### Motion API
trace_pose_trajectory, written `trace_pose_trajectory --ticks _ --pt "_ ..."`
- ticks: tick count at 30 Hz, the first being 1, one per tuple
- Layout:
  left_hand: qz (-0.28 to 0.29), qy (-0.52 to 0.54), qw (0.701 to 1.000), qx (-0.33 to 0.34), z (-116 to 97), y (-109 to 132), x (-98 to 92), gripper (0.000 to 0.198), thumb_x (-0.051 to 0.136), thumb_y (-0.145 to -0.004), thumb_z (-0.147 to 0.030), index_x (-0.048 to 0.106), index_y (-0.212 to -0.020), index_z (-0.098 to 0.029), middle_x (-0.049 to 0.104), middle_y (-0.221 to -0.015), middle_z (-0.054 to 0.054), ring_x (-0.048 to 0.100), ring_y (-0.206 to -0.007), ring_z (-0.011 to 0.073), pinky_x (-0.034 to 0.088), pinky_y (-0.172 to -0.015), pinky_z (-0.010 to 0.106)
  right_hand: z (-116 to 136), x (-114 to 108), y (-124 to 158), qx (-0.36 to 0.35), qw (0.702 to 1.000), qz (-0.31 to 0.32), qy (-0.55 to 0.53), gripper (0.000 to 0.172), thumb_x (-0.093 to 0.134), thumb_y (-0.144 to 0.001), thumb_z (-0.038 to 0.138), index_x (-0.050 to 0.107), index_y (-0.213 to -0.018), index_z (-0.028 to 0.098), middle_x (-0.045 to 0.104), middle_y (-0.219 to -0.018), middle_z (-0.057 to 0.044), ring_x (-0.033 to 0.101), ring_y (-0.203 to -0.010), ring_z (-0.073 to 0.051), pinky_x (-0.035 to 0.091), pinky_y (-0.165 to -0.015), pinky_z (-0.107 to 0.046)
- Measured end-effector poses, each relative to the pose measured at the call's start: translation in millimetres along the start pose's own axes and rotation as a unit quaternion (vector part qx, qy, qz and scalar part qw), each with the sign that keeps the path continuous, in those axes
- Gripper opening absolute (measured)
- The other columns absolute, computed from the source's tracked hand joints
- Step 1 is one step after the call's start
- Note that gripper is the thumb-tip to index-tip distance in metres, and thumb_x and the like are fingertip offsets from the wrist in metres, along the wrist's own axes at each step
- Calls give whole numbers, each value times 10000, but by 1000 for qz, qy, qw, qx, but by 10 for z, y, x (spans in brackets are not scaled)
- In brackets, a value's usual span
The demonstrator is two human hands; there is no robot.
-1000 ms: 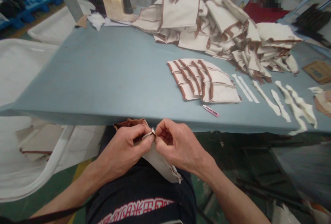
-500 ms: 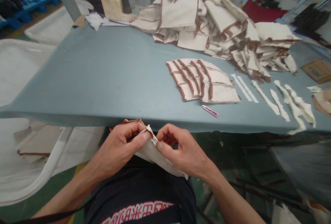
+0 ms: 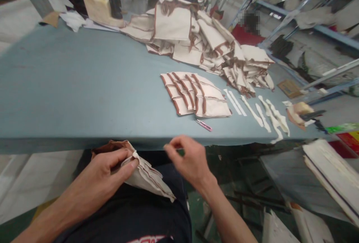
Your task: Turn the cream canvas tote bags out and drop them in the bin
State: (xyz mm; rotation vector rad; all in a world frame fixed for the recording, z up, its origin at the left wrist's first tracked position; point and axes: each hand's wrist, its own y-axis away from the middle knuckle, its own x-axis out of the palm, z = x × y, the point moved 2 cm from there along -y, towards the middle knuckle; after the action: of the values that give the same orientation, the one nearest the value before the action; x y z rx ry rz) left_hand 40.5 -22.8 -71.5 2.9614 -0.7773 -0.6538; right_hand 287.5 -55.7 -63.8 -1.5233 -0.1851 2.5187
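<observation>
My left hand [image 3: 112, 168] pinches the corner of a cream fabric piece with brown edging [image 3: 148, 177], which hangs over my lap in front of the table edge. To the right of it, my right hand [image 3: 187, 157] is raised off the fabric, thumb and index finger brought close together; whether something small is between them is too blurred to tell. On the table lies a fanned row of similar brown-edged pieces [image 3: 213, 102]. A pink cutter [image 3: 204, 125] rests just in front of that row.
A large heap of cream fabric pieces [image 3: 174, 22] covers the back of the blue-green table [image 3: 84, 86]. White strips [image 3: 252, 111] lie to the right of the fanned row. A small cardboard box [image 3: 290, 88] sits at the right edge, near a metal rack.
My right hand has come away from the fabric, while my left hand keeps its pinch and has moved left in view. The camera view has turned to the right.
</observation>
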Motion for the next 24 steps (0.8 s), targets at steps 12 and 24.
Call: trace_pose_trajectory --ticks 12,24 --pt "26 17 999 -15 -191 -41 -43 468 524 -1007 -513 741 -730 -203 715 -771 26 627 -743 214 476 -672 269 -1532 9 -424 156 979 -63 119 183 566 -997 304 678 -953 166 704 -1006 -153 574 -934 -273 376 -789 -352" --pt "-14 25 999 -34 -273 54 -72 440 526 -978 -454 756 -707 -194 703 -749 20 592 -699 190 451 -631 265 165 -401 49 -81 978 142 -126 206 556 -1046 321 707 -941 227 682 -636 24 561 -502 -136 396 -539 -253"
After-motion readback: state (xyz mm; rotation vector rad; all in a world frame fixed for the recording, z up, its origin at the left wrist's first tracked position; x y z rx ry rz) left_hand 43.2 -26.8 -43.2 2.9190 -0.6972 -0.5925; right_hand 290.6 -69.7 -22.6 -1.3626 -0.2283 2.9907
